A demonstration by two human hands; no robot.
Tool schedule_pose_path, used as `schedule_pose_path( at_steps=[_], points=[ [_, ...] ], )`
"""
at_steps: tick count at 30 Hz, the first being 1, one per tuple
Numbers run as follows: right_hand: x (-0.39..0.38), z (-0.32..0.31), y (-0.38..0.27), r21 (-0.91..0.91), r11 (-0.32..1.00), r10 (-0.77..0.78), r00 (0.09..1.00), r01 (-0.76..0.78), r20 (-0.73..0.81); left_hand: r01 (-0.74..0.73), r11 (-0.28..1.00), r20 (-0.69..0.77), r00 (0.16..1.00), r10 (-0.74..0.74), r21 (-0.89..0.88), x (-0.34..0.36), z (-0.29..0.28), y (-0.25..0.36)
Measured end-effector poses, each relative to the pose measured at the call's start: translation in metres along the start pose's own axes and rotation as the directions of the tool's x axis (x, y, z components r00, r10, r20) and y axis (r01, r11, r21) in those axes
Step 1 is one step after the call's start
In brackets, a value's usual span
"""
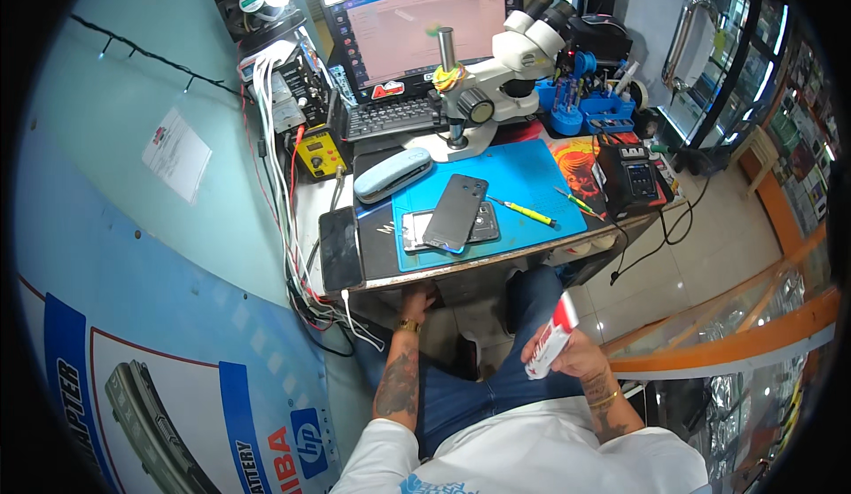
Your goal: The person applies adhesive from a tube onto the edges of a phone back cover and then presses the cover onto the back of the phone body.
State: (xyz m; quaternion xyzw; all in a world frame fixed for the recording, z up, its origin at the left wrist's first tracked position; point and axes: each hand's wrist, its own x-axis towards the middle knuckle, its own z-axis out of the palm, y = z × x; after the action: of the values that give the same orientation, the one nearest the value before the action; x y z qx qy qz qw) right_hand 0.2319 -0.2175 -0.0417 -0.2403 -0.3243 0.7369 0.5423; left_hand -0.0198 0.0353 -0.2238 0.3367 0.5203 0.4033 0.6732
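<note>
My right hand point(576, 353) is closed around a slim white-and-red packet point(554, 342), held tilted above my right thigh. Below the bench's front edge hangs my left hand point(419, 299), its fingers mostly hidden. On the blue work mat point(532, 171), a dark phone back point(456, 212) lies slantwise across an opened phone point(414, 231), covering part of it. To its right lie a yellow pen-like tool point(529, 214) and green tweezers point(581, 203). A black phone point(340, 248) with a white cable plugged in rests at the bench's left corner.
A grey-blue case point(393, 175) sits on the mat's left edge. Behind stand a white microscope point(523, 51), a laptop point(417, 29) and a yellow-fronted power supply point(319, 153). A black soldering station point(629, 179) is at right. White cables point(275, 166) hang down the left side.
</note>
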Motion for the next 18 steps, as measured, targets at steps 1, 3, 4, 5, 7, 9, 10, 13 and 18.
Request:
schedule_pose_path(
  at_steps=[1, 3, 4, 5, 7, 9, 10, 13, 18],
  points=[
    [-0.002, 0.013, -0.004, 0.004, 1.000, -0.017, 0.999, 0.017, -0.028, 0.118, 0.930, 0.019, 0.991, -0.133, 0.349, -0.020, 0.017, 0.018],
    [0.006, 0.040, -0.012, 0.069, 0.966, -0.226, 0.945, 0.249, -0.236, -0.151, 0.927, 0.347, 0.938, 0.024, 0.343, -0.073, 0.015, 0.012],
    [0.007, 0.031, -0.011, 0.048, 0.952, -0.275, 0.916, 0.302, -0.290, -0.078, 0.944, 0.366, 0.929, -0.047, 0.320, -0.132, 0.058, 0.063],
    [0.016, 0.039, -0.013, 0.017, 0.943, -0.304, 0.885, 0.331, -0.352, -0.151, 0.969, 0.449, 0.892, 0.049, 0.196, -0.178, 0.070, 0.085],
    [0.036, 0.042, -0.004, 0.042, 0.904, -0.377, 0.839, 0.426, -0.392, -0.456, 0.887, 0.578, 0.745, 0.334, 0.074, -0.231, 0.078, 0.098],
    [0.049, 0.050, -0.006, 0.046, 0.888, -0.392, 0.807, 0.457, -0.442, -0.713, 0.683, 0.502, 0.654, 0.566, 0.160, -0.258, 0.101, 0.119],
    [0.054, 0.057, -0.009, 0.047, 0.892, -0.377, 0.798, 0.449, -0.470, -0.715, 0.681, 0.503, 0.651, 0.569, 0.156, -0.259, 0.105, 0.124],
    [0.054, 0.071, -0.013, 0.078, 0.894, -0.358, 0.807, 0.442, -0.471, -0.876, 0.341, 0.359, 0.457, 0.814, 0.340, -0.259, 0.112, 0.134],
    [0.031, 0.072, -0.025, 0.236, 0.913, -0.235, 0.902, 0.333, -0.362, -0.947, -0.042, 0.566, 0.156, 0.809, 0.320, -0.257, 0.105, 0.167]
  ],
)
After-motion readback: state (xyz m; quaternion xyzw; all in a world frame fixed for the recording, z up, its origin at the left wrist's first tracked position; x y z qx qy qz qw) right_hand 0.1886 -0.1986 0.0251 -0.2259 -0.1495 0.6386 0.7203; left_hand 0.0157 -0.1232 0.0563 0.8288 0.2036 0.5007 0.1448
